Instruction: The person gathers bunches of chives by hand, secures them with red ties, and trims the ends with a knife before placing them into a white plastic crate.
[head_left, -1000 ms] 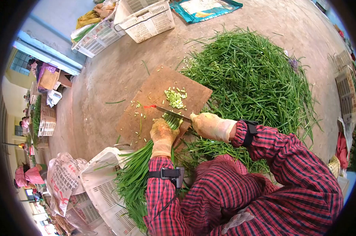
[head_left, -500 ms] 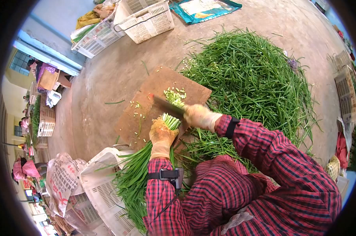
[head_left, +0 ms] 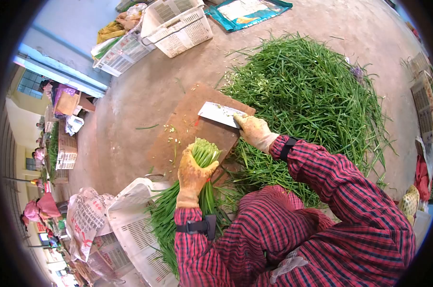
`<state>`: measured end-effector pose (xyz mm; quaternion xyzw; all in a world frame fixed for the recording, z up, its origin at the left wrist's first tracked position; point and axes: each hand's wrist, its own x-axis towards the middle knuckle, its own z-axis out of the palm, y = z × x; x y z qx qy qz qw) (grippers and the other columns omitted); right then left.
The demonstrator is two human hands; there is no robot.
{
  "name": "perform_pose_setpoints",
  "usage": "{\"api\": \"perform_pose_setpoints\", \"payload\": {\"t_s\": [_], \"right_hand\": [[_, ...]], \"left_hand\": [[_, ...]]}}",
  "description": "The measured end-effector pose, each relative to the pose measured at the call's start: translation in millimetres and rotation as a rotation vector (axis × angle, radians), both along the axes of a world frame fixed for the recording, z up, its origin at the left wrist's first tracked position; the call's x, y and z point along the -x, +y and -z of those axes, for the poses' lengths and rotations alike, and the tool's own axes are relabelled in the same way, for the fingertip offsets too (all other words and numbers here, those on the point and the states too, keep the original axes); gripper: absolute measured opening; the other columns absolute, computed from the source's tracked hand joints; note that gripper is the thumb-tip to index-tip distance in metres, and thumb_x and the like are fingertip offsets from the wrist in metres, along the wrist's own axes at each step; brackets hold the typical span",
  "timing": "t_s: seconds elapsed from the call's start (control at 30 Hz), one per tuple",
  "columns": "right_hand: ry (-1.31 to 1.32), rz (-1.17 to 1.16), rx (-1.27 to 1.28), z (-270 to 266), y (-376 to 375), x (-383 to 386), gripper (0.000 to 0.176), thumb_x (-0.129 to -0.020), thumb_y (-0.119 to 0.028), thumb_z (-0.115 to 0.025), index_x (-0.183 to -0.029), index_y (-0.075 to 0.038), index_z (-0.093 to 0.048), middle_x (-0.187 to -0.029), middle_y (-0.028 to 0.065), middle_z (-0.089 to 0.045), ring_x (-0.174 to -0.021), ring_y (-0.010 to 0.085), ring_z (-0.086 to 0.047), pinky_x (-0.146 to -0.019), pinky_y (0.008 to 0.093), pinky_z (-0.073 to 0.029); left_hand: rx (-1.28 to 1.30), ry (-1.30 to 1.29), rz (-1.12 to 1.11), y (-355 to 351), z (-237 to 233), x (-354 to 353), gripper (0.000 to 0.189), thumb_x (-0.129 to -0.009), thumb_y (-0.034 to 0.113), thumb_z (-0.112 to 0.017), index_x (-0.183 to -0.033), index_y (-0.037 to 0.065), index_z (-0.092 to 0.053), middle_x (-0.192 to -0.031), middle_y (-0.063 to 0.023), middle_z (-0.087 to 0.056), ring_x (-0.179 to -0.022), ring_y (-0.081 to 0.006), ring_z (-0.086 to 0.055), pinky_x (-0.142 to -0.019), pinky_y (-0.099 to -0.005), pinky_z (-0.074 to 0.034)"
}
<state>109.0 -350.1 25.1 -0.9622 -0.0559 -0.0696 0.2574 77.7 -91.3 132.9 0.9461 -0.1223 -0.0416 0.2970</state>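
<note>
My left hand [head_left: 193, 170], in a stained pale glove, is wrapped round a bunch of garlic chives [head_left: 206, 152]. Their cut pale ends face up over the near edge of a brown cutting board [head_left: 183, 117], and the green leaves trail down beside my sleeve. In my gloved right hand [head_left: 255, 131] is a cleaver [head_left: 220, 114], its broad blade lying nearly flat over the right part of the board, with small bits on it. Short cut pieces [head_left: 171, 129] are scattered on the board's left side.
A large heap of loose green chives [head_left: 307, 91] covers the floor at the right. Near my left arm stands a white plastic crate [head_left: 130, 215], with a printed sack [head_left: 85, 220] beyond it. More white crates [head_left: 183, 38] and a teal bag [head_left: 247, 12] are at the back.
The cleaver has moved right and turned its blade flat. The cut pieces by the blade have gone from the board's middle. My left hand still grips the bunch, slightly lower.
</note>
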Motion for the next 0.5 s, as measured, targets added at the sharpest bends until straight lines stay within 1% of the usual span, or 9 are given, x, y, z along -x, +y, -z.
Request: {"api": "perform_pose_setpoints", "payload": {"t_s": [0.1, 0.17, 0.23, 0.3, 0.37, 0.4, 0.43, 0.47, 0.5], "right_hand": [[0.113, -0.01, 0.025, -11.1, -5.3, 7.9, 0.051, -0.087, -0.013, -0.064, -0.137, -0.011, -0.055, -0.125, 0.0208, -0.065, -0.108, 0.035, -0.069, -0.088, 0.0487, -0.056], [0.107, -0.009, 0.118, -16.4, -4.0, 13.3, 0.057, -0.088, -0.015, -0.065, -0.144, -0.013, -0.052, -0.125, 0.0186, -0.065, -0.107, 0.0334, -0.069, -0.086, 0.0479, -0.056], [0.246, -0.033, 0.273, -34.2, -6.1, 20.1, 0.06, -0.089, -0.019, -0.066, -0.146, -0.014, -0.051, -0.126, 0.0166, -0.065, -0.104, 0.0317, -0.07, -0.084, 0.0458, -0.057], [0.133, -0.053, 0.261, -49.2, -4.6, 29.6, 0.043, -0.091, -0.029, -0.065, -0.13, -0.01, -0.063, -0.115, 0.0174, -0.069, -0.104, 0.0325, -0.07, -0.084, 0.0461, -0.056], [0.098, -0.172, 0.026, -63.1, -0.4, 44.5, 0.038, -0.095, -0.033, -0.063, -0.122, -0.006, -0.065, -0.109, 0.0177, -0.07, -0.104, 0.0357, -0.068, -0.088, 0.0482, -0.055], [0.044, -0.267, -0.255, -69.7, 6.8, 54.2, 0.042, -0.097, -0.036, -0.061, -0.123, -0.003, -0.065, -0.114, 0.0179, -0.07, -0.107, 0.0381, -0.067, -0.092, 0.0478, -0.054], [0.184, -0.34, -0.434, -77.0, 15.1, 60.4, 0.039, -0.098, -0.033, -0.061, -0.121, -0.002, -0.067, -0.119, 0.0158, -0.071, -0.113, 0.0368, -0.066, -0.096, 0.0458, -0.054], [0.301, -0.525, -0.666, -78.2, 26.4, 64.1, 0.042, -0.104, -0.037, -0.055, -0.118, -0.001, -0.07, -0.114, 0.0151, -0.074, -0.104, 0.0317, -0.071, -0.09, 0.0425, -0.057], [0.984, -0.461, -1.129, -128.2, 35.0, 79.6, 0.054, -0.11, -0.045, -0.042, -0.118, 0.0, -0.071, -0.099, 0.0138, -0.075, -0.076, 0.0208, -0.073, -0.076, 0.0363, -0.061]], "left_hand": [[0.082, -0.181, 0.021, 3.1, -56.5, 35.3, 0.081, -0.07, 0.02, -0.092, -0.137, 0.003, -0.05, -0.122, -0.0157, -0.065, -0.112, -0.0316, -0.065, -0.097, -0.0414, -0.053], [0.192, -0.275, 0.006, 6.5, -89.5, 59.1, 0.085, -0.069, 0.019, -0.094, -0.138, 0.002, -0.049, -0.123, -0.0155, -0.064, -0.114, -0.0302, -0.064, -0.099, -0.0403, -0.052], [0.153, -0.334, -0.027, 16.2, -108.8, 82.4, 0.086, -0.068, 0.018, -0.094, -0.139, 0.001, -0.049, -0.124, -0.0152, -0.063, -0.114, -0.0294, -0.064, -0.1, -0.0406, -0.051], [0.098, -0.437, -0.082, 18.3, -133.4, 105.8, 0.088, -0.068, 0.02, -0.095, -0.139, 0.001, -0.048, -0.124, -0.0159, -0.063, -0.112, -0.0313, -0.064, -0.098, -0.0422, -0.052], [0.087, -0.455, -0.1, 19.0, -151.1, 124.6, 0.09, -0.067, 0.023, -0.097, -0.139, 0.0, -0.048, -0.123, -0.0165, -0.062, -0.111, -0.0333, -0.064, -0.097, -0.0429, -0.052], [0.054, -0.516, -0.099, 19.9, -156.0, 134.7, 0.093, -0.067, 0.025, -0.096, -0.141, 0.0, -0.047, -0.127, -0.0179, -0.061, -0.115, -0.0341, -0.062, -0.1, -0.0435, -0.05], [0.022, -0.575, -0.094, 20.5, -160.6, 144.3, 0.096, -0.066, 0.027, -0.096, -0.143, -0.001, -0.046, -0.13, -0.0192, -0.06, -0.118, -0.0349, -0.06, -0.103, -0.0442, -0.049], [-0.027, -0.661, -0.074, 21.0, -163.0, 152.1, 0.093, -0.067, 0.027, -0.096, -0.141, -0.001, -0.046, -0.127, -0.0202, -0.06, -0.116, -0.0358, -0.061, -0.101, -0.0438, -0.05], [-0.035, -0.671, -0.073, 16.1, -173.7, 159.1, 0.093, -0.067, 0.027, -0.096, -0.141, -0.001, -0.046, -0.127, -0.0202, -0.06, -0.116, -0.0358, -0.061, -0.101, -0.0438, -0.05]]}}
